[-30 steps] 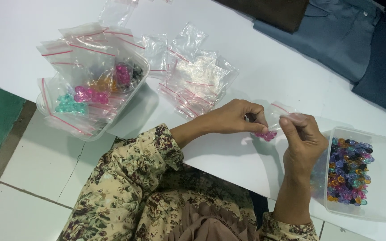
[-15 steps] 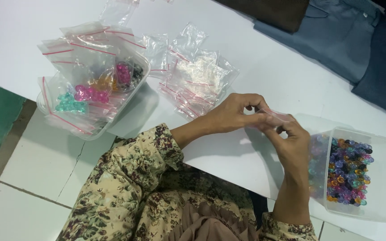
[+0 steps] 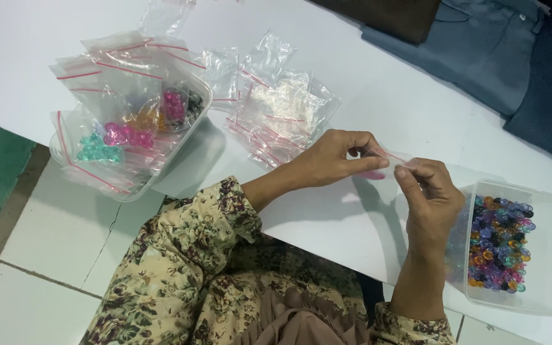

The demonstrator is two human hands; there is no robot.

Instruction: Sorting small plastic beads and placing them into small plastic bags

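My left hand [image 3: 337, 160] and my right hand [image 3: 430, 199] pinch the red-striped top edge of a small clear zip bag [image 3: 388, 167] between them, just above the white table [image 3: 365, 108]. Pink beads show faintly through the bag below my left fingers. To the right of my right hand stands a clear plastic box [image 3: 547, 255] holding a heap of mixed coloured beads [image 3: 498, 243].
A clear tub [image 3: 132, 185] at the left holds several filled zip bags of teal, pink and orange beads. A pile of empty zip bags [image 3: 282, 108] lies at the table's middle. Folded blue and dark cloth [image 3: 493, 51] lies at the back right. White tiled floor shows below.
My right hand has come in to meet my left hand at the bag's top. Both hands now pinch along the bag's top strip, and the bag has risen slightly.
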